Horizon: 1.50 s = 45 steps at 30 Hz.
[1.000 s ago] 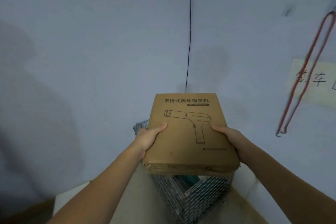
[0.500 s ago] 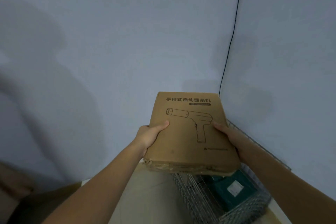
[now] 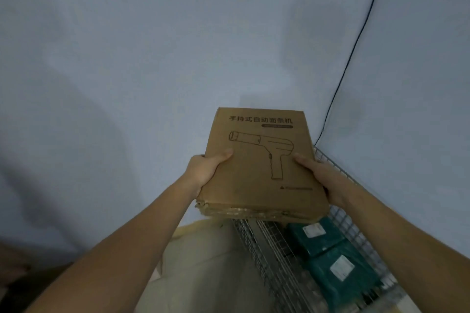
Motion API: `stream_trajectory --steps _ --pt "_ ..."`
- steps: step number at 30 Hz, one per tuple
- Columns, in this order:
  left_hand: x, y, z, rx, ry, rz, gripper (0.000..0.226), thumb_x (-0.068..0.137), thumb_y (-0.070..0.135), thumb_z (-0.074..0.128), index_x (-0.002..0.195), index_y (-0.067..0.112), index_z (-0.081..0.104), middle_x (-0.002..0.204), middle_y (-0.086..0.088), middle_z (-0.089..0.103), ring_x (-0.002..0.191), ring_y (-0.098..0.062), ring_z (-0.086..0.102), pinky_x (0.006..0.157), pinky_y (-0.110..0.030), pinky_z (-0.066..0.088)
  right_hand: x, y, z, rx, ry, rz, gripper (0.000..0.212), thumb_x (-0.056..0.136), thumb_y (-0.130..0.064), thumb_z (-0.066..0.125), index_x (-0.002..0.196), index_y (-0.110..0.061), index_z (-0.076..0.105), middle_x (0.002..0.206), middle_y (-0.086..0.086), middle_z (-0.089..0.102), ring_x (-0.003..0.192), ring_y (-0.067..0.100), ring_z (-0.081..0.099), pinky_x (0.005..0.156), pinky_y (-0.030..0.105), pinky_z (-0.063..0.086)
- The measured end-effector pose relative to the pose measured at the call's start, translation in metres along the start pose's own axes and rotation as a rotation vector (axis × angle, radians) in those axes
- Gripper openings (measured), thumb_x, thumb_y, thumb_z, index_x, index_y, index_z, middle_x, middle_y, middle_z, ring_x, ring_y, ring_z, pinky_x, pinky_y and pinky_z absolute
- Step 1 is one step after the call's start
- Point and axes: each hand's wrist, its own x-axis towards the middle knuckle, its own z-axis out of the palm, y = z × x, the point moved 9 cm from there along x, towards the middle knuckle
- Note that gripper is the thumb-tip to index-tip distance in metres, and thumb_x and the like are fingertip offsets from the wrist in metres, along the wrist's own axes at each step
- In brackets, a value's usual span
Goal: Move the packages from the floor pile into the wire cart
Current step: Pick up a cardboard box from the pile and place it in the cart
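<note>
Both hands, left hand (image 3: 203, 169) and right hand (image 3: 321, 175), grip cardboard box (image 3: 262, 160) printed "手持式自动面条机" over wire cart (image 3: 269, 256); two green parcels (image 3: 338, 269), white labels unreadable.

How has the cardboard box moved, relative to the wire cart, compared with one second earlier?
Yes. The cardboard box, held by both hands, now sits over the wire cart's left rim; earlier it covered the cart squarely. The camera also turned.

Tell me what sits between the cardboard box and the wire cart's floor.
In the head view, two green packages lie in the wire cart below the cardboard box; otherwise open air.
</note>
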Motion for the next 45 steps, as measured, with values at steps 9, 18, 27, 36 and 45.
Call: stream_trajectory --steps 9,18,27,36,45 --pt "0.147 0.060 0.009 0.172 -0.201 0.085 0.068 0.075 0.059 0.086 0.120 0.011 0.067 0.107 -0.006 0.076 0.091 -0.023 0.075 0.068 -0.030 0.060 0.070 -0.018 0.012 0.068 0.174 -0.040 0.069 0.077 -0.054 0.082 0.134 -0.020 0.063 0.117 0.010 0.078 0.107 0.031 0.076 0.100 0.054 0.056" --pt "0.277 0.081 0.076 0.240 -0.341 0.157 0.088 0.076 0.061 0.085 0.142 0.010 0.058 0.124 -0.006 0.073 0.101 -0.023 0.074 0.084 -0.038 0.063 0.161 -0.026 -0.030 0.129 0.320 -0.031 0.083 0.065 -0.053 0.087 0.135 -0.016 0.061 0.113 0.009 0.079 0.104 0.030 0.077 0.095 0.052 0.060" --pt "0.381 0.081 0.159 0.326 -0.462 0.127 0.088 0.080 0.054 0.083 0.149 0.009 0.051 0.124 -0.004 0.069 0.099 -0.018 0.072 0.072 -0.028 0.058 0.242 -0.001 -0.087 0.275 0.442 0.003 0.080 0.068 -0.045 0.092 0.136 -0.016 0.061 0.116 0.008 0.078 0.105 0.030 0.076 0.097 0.054 0.059" --pt "0.456 0.021 0.294 0.484 -0.800 -0.023 0.100 0.075 0.059 0.082 0.154 0.013 0.042 0.140 -0.008 0.062 0.113 -0.024 0.068 0.095 -0.043 0.058 0.250 0.059 -0.153 0.358 0.737 0.107 0.077 0.067 -0.040 0.089 0.135 -0.014 0.063 0.118 0.008 0.077 0.105 0.027 0.076 0.096 0.047 0.060" --pt "0.503 -0.116 0.366 0.568 -0.990 -0.378 0.136 0.055 0.080 0.087 0.165 0.031 0.022 0.157 -0.004 0.049 0.131 -0.028 0.058 0.111 -0.056 0.048 0.254 0.172 -0.155 0.441 0.993 0.293 0.074 0.062 -0.040 0.089 0.129 -0.019 0.064 0.121 0.007 0.074 0.108 0.028 0.072 0.095 0.047 0.060"
